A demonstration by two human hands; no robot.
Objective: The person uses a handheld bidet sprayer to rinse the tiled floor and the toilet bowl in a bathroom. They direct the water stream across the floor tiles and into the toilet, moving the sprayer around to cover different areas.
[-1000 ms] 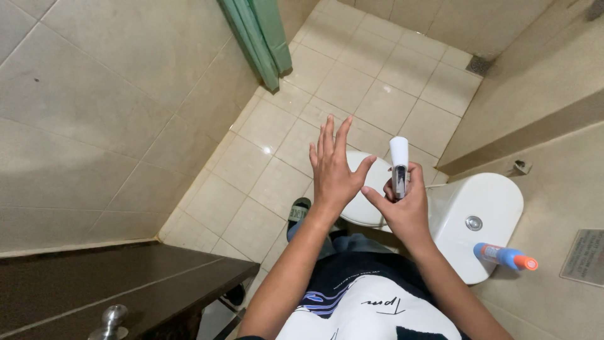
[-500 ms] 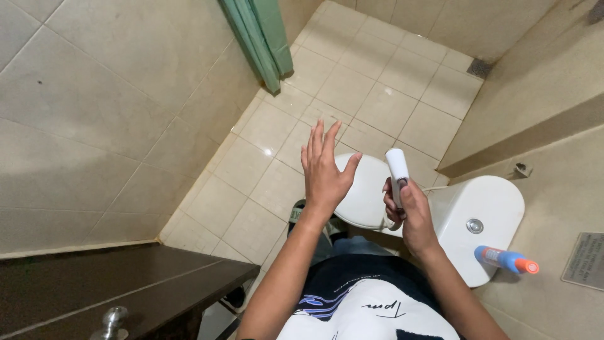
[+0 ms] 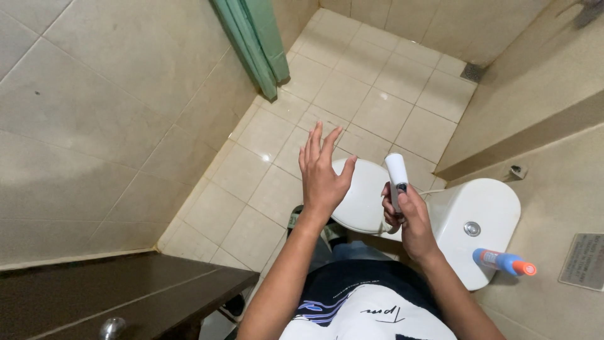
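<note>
While the camera looks straight down inside a tiled toilet stall, the scene reads near to far:

Right hand [image 3: 409, 217]: grip closed around a white spray bottle [image 3: 397, 177], held upright above the toilet.
Left hand [image 3: 322, 173]: grip open, fingers spread, holding nothing, just beside the bottle but apart from it.
Toilet [image 3: 362, 198]: white, lid down, directly under both hands.
Cistern [image 3: 481, 220]: round flush button on top; a blue bottle with an orange cap [image 3: 503, 260] lies on it.
Floor [image 3: 371, 94]: beige tiles.
Green curtain [image 3: 255, 41]: hangs at the far left.
</note>
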